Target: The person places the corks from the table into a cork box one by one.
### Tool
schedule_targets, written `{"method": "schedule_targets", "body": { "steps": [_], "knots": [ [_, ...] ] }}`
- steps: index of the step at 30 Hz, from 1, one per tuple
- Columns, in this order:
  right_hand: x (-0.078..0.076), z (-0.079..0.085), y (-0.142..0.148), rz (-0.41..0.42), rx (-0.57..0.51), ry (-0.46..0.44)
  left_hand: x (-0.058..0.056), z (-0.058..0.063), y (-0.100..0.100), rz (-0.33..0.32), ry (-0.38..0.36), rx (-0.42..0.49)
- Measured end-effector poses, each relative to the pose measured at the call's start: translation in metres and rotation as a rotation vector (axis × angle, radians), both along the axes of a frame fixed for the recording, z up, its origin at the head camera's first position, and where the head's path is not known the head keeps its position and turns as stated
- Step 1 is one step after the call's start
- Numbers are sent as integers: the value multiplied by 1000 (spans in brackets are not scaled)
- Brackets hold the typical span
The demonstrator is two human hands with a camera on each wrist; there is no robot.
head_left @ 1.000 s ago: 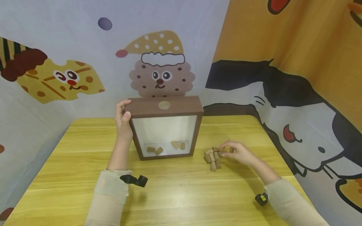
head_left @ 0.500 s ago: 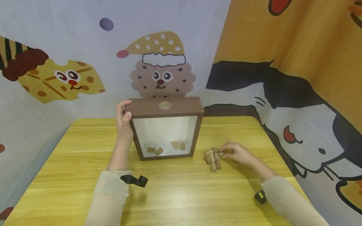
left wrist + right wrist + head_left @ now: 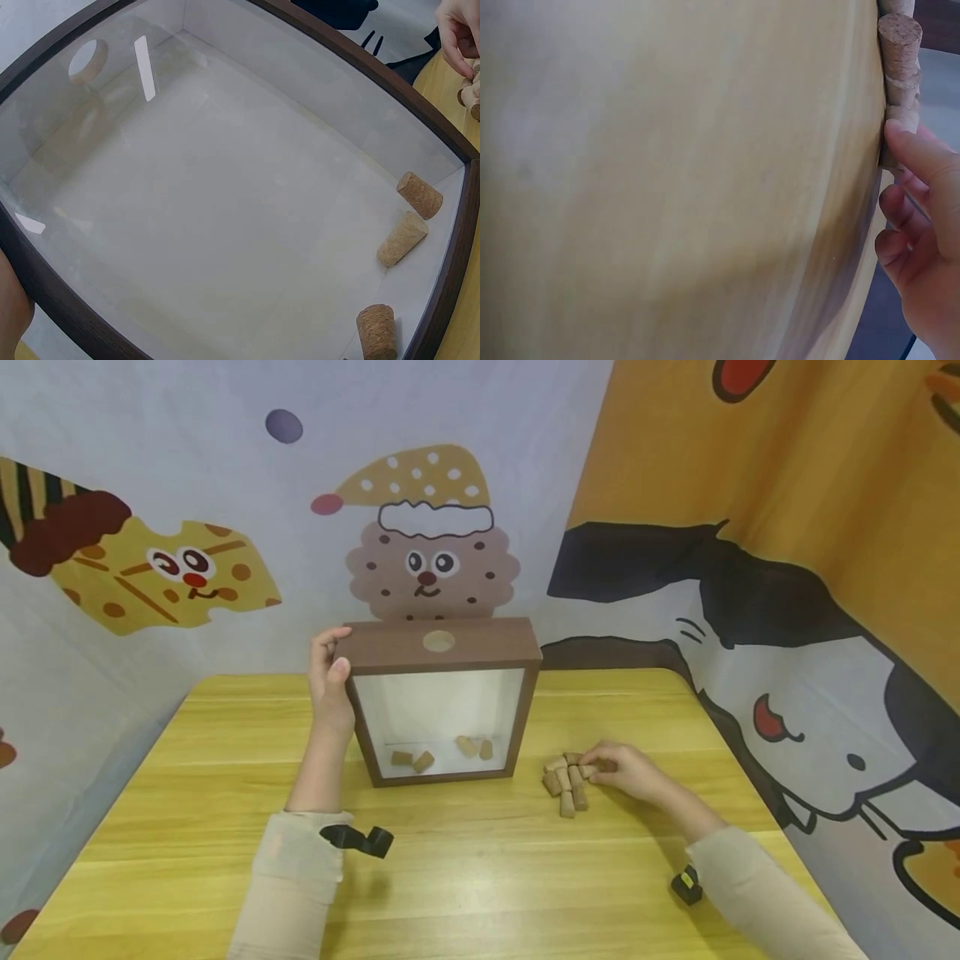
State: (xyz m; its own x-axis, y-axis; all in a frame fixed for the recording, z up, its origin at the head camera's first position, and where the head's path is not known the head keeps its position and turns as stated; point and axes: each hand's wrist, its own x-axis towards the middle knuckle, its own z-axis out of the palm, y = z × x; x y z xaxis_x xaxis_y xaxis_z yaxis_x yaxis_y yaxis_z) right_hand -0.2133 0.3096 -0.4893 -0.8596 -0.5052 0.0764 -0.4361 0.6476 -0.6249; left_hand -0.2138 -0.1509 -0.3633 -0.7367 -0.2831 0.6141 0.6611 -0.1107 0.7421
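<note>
A brown-framed shadow box with a clear front and a round hole in its top stands upright on the table. My left hand grips its upper left corner, thumb on the front edge. Several corks lie on the box floor; cork pieces also show through the pane in the left wrist view. To the right of the box is a small pile of corks. My right hand pinches a cork at the pile's right side between thumb and fingers.
The yellow wood-grain table carries the box and the pile. Behind it hangs a cartoon-printed cloth, close to the back of the box. Black wrist cameras sit on both sleeves.
My right hand has moved slightly left into the pile, and its thumb and fingers have closed on a cork. My left hand and the box have stayed in place.
</note>
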Motion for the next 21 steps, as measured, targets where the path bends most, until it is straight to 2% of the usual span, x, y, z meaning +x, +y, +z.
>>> {"method": "schedule_targets", "body": {
  "steps": [8,21],
  "knots": [
    [7,8,4,-47,-61,23,0,2,1,4,8,-7],
    [24,45,-6,-88,-153,118,2,2,1,6,-3,-27]
  ]
}}
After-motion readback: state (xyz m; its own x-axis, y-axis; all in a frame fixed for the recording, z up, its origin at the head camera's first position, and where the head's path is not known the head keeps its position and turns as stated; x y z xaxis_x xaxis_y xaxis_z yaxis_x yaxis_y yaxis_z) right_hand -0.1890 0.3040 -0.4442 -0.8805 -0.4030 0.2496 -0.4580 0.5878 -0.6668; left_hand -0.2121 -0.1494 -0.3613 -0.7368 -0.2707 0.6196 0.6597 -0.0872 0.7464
